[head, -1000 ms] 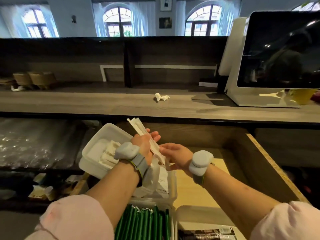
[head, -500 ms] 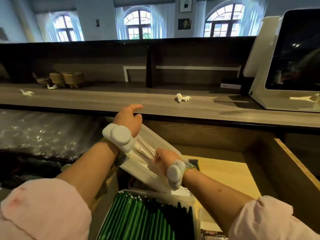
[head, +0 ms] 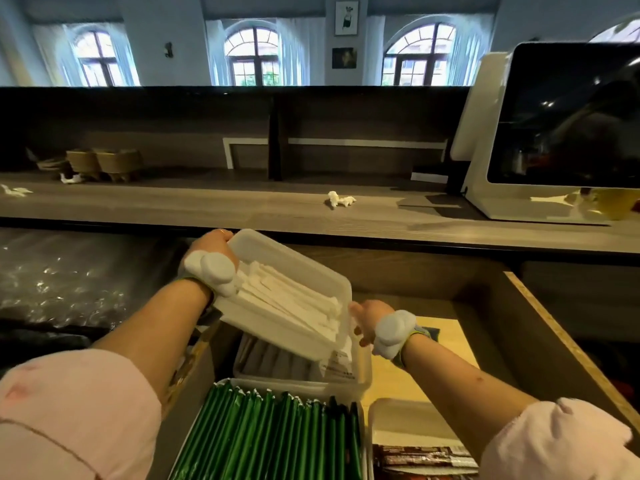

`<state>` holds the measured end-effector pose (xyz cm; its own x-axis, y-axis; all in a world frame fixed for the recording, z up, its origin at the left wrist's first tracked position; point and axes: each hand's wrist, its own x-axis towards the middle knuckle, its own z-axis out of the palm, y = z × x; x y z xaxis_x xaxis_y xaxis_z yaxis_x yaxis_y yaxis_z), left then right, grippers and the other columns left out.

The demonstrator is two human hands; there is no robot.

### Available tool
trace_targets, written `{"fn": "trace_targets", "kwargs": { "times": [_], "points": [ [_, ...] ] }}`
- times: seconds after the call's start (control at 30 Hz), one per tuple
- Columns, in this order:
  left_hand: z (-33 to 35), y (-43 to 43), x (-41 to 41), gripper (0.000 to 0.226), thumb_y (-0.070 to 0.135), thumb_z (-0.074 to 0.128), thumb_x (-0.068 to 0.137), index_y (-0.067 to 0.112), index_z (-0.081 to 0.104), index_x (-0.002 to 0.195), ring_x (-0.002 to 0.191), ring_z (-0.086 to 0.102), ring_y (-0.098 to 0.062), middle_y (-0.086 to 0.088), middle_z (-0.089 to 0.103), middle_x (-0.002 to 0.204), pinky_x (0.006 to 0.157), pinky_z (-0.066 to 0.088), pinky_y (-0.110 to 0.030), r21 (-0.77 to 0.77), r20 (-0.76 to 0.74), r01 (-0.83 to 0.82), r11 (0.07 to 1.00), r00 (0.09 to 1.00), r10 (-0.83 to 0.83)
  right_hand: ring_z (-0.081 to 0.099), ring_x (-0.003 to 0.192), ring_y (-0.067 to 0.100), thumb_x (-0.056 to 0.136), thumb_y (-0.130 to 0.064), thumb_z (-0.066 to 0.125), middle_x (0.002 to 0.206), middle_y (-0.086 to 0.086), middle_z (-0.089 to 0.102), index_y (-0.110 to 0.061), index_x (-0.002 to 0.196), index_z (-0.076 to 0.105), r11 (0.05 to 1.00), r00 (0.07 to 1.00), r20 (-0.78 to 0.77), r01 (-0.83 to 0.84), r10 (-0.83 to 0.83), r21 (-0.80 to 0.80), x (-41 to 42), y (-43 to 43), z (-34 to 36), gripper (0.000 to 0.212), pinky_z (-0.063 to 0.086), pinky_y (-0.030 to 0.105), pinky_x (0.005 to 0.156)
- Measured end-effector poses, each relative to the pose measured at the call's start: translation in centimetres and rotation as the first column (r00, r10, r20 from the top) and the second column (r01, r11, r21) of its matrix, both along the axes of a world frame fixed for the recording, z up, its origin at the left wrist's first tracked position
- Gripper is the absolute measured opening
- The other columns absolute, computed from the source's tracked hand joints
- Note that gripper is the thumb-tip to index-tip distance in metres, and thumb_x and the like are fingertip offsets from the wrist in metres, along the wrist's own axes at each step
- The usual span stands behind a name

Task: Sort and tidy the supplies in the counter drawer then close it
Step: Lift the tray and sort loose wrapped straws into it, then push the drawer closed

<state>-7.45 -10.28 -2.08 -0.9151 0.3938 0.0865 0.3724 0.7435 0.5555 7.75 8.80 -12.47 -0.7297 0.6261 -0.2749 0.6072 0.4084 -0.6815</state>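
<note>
A white plastic box [head: 298,261] full of white paper-wrapped sticks [head: 291,299] is held tilted above the open wooden drawer [head: 540,327]. My left hand [head: 211,242] grips the box's far left corner. My right hand [head: 369,318] is at the box's near right corner, fingers curled against its wall. Under the box sits a second white container [head: 360,372] with grey and white sachets. Nearer to me stand a tray of green sachets [head: 273,434] and a container of dark brown sachets [head: 422,455].
The grey counter [head: 242,206] above the drawer carries a crumpled white paper [head: 341,199], brown cup holders [head: 104,162] at far left and a white screen terminal [head: 568,133] at right. Clear plastic wrap [head: 69,271] lies on the shelf left of the drawer.
The white sticks that my hands held a second ago now lie in the box. My left hand has lifted and tilted the box over the drawer; my right hand has moved to its near corner.
</note>
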Motion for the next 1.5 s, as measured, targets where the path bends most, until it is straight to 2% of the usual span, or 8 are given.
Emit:
{"fn": "trace_targets", "kwargs": {
  "times": [0.1,0.27,0.43,0.73,0.9,1.2,1.33,1.5],
  "points": [
    [0.7,1.4,1.1,0.038,0.006,0.057,0.09,0.01,0.057,0.127,0.113,0.057,-0.036,-0.014,0.062,0.124,0.095,0.046,-0.04,0.095,0.036,0.044,0.994,0.998,-0.047,0.058,0.073,0.024,0.099,-0.024,0.04,0.087,0.01,0.064,-0.011,0.107,0.061,0.978,0.969,-0.195,0.12,-0.153,-0.171,1.1,1.9,2.3,0.026,0.046,0.033,0.065],
    [-3.2,6.8,4.9,0.045,0.012,0.058,0.088,0.01,0.051,0.133,0.118,0.056,-0.031,-0.01,0.06,0.131,0.103,0.043,-0.031,0.25,0.239,0.115,0.961,0.955,-0.176,0.054,0.072,0.024,0.084,-0.018,0.06,0.08,0.008,0.061,-0.006,0.083,0.065,0.917,0.983,-0.028,0.18,-0.182,0.356,6.2,7.1,5.2,0.013,0.043,0.03,0.066],
    [-8.8,12.1,10.4,0.037,0.007,0.059,0.085,0.005,0.055,0.122,0.1,0.06,-0.026,-0.012,0.064,0.119,0.079,0.047,-0.028,0.342,0.289,0.098,0.935,0.935,-0.204,0.057,0.085,0.025,0.082,-0.023,0.067,0.087,0.007,0.057,-0.013,0.079,0.054,0.887,0.957,0.117,0.196,-0.267,0.418,11.6,9.3,5.1,0.017,0.049,0.037,0.083],
    [-13.3,13.6,13.3,0.037,0.023,0.053,0.084,0.024,0.055,0.12,0.121,0.051,-0.025,0.0,0.057,0.129,0.1,0.046,-0.036,-0.108,0.095,0.253,0.961,0.965,-0.244,0.06,0.085,0.024,0.076,-0.023,0.067,0.085,0.002,0.059,-0.017,0.078,0.059,0.884,0.895,0.42,-0.066,-0.153,0.463,14.5,10.2,1.8,0.011,0.048,0.03,0.075],
    [-13.6,12.4,13.0,0.06,0.047,0.047,0.092,0.021,0.037,0.144,0.139,0.033,-0.025,-0.003,0.039,0.151,0.113,0.028,-0.033,-0.458,0.153,0.453,0.765,0.888,-0.435,0.061,0.109,0.029,0.077,-0.016,0.064,0.114,0.009,0.066,-0.01,0.112,0.065,0.923,0.859,0.497,-0.086,-0.122,0.376,14.9,10.4,0.9,0.035,0.049,0.033,0.088],
    [-10.0,11.0,13.2,0.045,0.03,0.056,0.092,0.018,0.049,0.135,0.12,0.056,-0.023,-0.007,0.056,0.134,0.094,0.043,-0.025,-0.154,0.318,0.533,0.832,0.824,-0.469,0.057,0.115,0.03,0.091,-0.021,0.054,0.126,0.015,0.059,-0.005,0.123,0.057,0.878,0.86,0.509,-0.221,-0.03,0.425,14.6,8.1,2.7,0.036,0.044,0.037,0.098],
    [-7.2,9.7,15.0,0.029,0.031,0.055,0.092,0.017,0.067,0.114,0.107,0.063,-0.018,-0.001,0.069,0.115,0.095,0.048,-0.029,-0.149,0.294,0.664,0.733,0.737,-0.608,0.063,0.09,0.019,0.094,-0.027,0.055,0.113,0.005,0.066,-0.007,0.122,0.061,0.952,0.835,0.466,-0.302,0.293,-0.058,12.4,1.8,3.9,0.036,0.048,0.031,0.085],
    [-6.8,6.1,18.2,0.034,0.022,0.051,0.089,0.025,0.062,0.057,0.053,0.061,0.006,0.016,0.063,0.047,0.065,0.05,-0.022,-0.209,0.451,0.774,0.597,0.618,-0.644,0.065,0.094,0.014,0.089,-0.036,0.062,0.102,-0.002,0.068,-0.014,0.11,0.064,0.791,0.68,0.404,-0.522,0.612,-0.321,14.0,-4.0,4.5,0.03,0.05,0.035,0.094]
  ]
}}
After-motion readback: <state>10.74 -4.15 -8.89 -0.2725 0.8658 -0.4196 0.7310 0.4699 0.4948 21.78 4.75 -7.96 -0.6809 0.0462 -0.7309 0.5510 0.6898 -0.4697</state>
